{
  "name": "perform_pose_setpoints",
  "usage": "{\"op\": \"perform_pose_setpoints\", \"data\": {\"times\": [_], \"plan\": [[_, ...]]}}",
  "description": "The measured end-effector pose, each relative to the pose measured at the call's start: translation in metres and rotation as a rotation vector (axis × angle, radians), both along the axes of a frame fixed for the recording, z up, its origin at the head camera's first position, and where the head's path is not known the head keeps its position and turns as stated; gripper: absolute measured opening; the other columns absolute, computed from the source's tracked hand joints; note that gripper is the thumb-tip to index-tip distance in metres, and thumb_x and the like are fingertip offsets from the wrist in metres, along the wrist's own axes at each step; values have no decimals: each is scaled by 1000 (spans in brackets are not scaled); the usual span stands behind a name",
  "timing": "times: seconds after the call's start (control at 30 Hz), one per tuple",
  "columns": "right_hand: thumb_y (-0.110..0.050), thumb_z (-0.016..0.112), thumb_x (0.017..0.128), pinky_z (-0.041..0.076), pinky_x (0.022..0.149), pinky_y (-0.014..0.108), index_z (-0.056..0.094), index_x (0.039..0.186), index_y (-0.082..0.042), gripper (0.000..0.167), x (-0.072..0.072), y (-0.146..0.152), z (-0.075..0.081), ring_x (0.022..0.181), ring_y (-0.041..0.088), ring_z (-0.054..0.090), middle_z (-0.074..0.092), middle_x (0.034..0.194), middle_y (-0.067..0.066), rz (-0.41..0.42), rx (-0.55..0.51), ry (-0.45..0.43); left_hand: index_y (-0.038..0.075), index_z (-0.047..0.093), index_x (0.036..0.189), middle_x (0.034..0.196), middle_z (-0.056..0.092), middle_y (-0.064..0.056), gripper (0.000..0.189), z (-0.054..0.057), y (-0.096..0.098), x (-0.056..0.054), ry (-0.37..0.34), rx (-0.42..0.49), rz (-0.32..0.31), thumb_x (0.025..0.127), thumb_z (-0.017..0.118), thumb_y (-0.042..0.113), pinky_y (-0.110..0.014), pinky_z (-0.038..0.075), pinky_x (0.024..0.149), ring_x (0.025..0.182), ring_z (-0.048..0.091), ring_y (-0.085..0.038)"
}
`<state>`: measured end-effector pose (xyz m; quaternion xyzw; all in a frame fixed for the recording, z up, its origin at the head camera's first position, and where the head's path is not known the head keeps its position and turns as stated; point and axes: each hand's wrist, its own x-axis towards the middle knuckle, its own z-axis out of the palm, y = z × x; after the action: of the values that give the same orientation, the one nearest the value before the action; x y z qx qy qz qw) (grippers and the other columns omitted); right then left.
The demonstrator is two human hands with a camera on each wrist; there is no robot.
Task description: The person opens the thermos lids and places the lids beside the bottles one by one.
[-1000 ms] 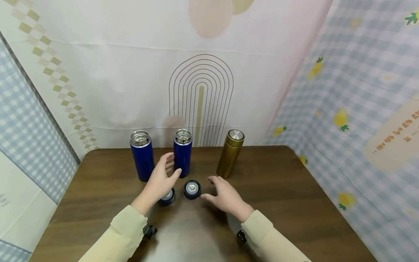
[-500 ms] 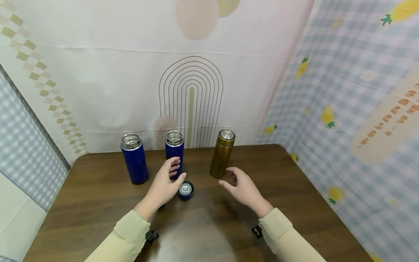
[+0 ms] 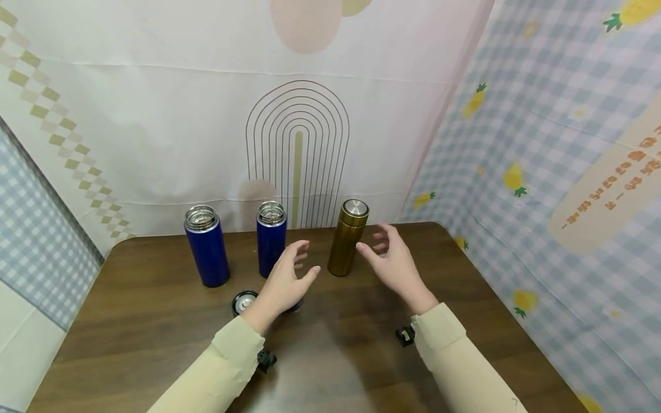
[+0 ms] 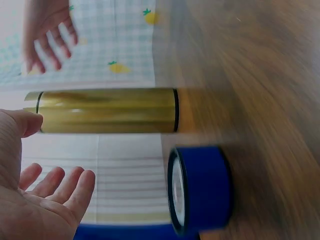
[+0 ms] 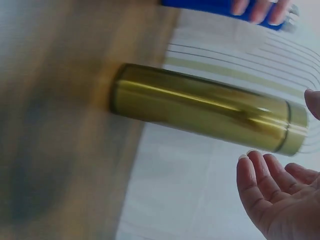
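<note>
A gold thermos [image 3: 349, 241] with its silver-topped lid on stands upright near the back of the table. My right hand [image 3: 396, 261] is just right of it, thumb and fingers spread apart with nothing between them. In the right wrist view, those fingers [image 5: 255, 185] hang close beside the thermos's lid end. Left of the thermos, my left hand [image 3: 286, 281] hovers with relaxed, parted fingers and holds nothing. Beneath it is a blue lid [image 4: 202, 190], mostly hidden in the head view. A second lid [image 3: 244, 300] lies inner side up by my left wrist.
Two blue thermoses stand upright without lids at the back: one at the left [image 3: 207, 246], a slimmer one [image 3: 271, 238] behind my left hand. The brown wooden table [image 3: 129, 332] ends against a patterned cloth backdrop [image 3: 170, 132].
My right hand has moved forward and right, from beside the lids to the gold thermos's right side. My left hand has moved right, away from the blue thermoses towards the gold one.
</note>
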<state>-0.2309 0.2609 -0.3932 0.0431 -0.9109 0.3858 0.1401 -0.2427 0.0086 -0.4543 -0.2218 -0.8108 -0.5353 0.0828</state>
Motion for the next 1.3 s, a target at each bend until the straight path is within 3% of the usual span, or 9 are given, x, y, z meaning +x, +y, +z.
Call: {"op": "perform_pose_setpoints", "data": {"times": [0.13, 0.27, 0.5, 0.67, 0.83, 1.0, 1.3], "plan": [[-58, 64, 85, 50, 85, 47, 35, 146, -12, 82, -10, 1, 20, 108, 27, 58, 54, 128, 10, -5, -29, -11, 14, 42, 140, 139, 47, -7, 58, 0, 19, -7, -55, -6, -18, 90, 69, 26, -43, 46, 97, 122, 52, -26], [-60, 64, 83, 48, 90, 48, 34, 147, -14, 84, -22, 1, 29, 114, 27, 55, 50, 134, 11, -2, -40, -15, 16, 38, 143, 143, 42, -9, 61, -3, 34, -11, -137, -2, -36, 92, 67, 29, -44, 44, 99, 126, 49, -26], [-57, 70, 81, 41, 101, 46, 22, 151, -13, 96, -41, -4, 26, 130, 29, 42, 35, 147, 15, 14, -121, -43, 18, 33, 147, 146, 38, -6, 66, -4, 50, -16, -174, -6, -68, 92, 66, 35, -42, 43, 100, 128, 46, -25], [-53, 74, 79, 44, 97, 45, 22, 152, -15, 97, -47, -10, 20, 123, 31, 47, 38, 145, 15, 0, -125, -35, 18, 27, 152, 150, 36, -9, 75, -4, 56, -20, -181, -71, -68, 91, 66, 38, -45, 42, 101, 130, 44, -27], [-54, 74, 78, 49, 89, 43, 36, 147, -17, 87, -46, -15, 14, 111, 26, 55, 47, 137, 8, 6, -86, 8, 15, 21, 154, 150, 35, -15, 82, -7, 57, -25, -173, -107, -71, 90, 67, 39, -47, 40, 102, 131, 43, -30], [-51, 77, 76, 51, 84, 38, 50, 134, -15, 73, -41, -24, 7, 101, 20, 59, 54, 123, 1, 41, -94, 61, 14, 24, 152, 149, 36, -11, 80, -10, 58, -28, -170, -68, -90, 89, 69, 35, -41, 39, 104, 132, 42, -26], [-42, 81, 75, 49, 84, 34, 50, 127, -15, 66, -20, -43, -4, 101, 14, 55, 52, 117, -1, 128, -47, 169, 12, 31, 146, 138, 37, -12, 77, -16, 57, -24, -173, -1, -30, 85, 73, 35, -41, 41, 101, 126, 45, -27]]}}
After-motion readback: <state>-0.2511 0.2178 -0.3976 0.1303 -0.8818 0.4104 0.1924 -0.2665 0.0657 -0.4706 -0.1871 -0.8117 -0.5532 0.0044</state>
